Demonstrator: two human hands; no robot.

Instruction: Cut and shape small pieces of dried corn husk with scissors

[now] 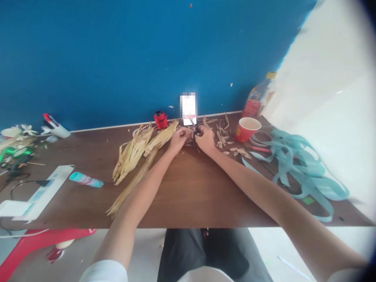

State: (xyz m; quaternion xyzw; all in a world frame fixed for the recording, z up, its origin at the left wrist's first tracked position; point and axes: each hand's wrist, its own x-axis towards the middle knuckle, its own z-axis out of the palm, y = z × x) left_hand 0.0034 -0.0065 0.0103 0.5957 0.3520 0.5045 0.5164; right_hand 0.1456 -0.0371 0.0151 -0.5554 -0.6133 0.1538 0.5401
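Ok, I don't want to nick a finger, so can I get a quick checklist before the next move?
1. Scissors held in the right hand: ok.
2. Husk bit held in the left hand: ok, it looks pinched at the fingertips.
3. Blades clear of the left fingertips: cannot tell, too small and blurred.
4. Table beside the right hand free of scraps: not ok, they lie scattered there.
5. Cup upright and apart from the right hand: ok.
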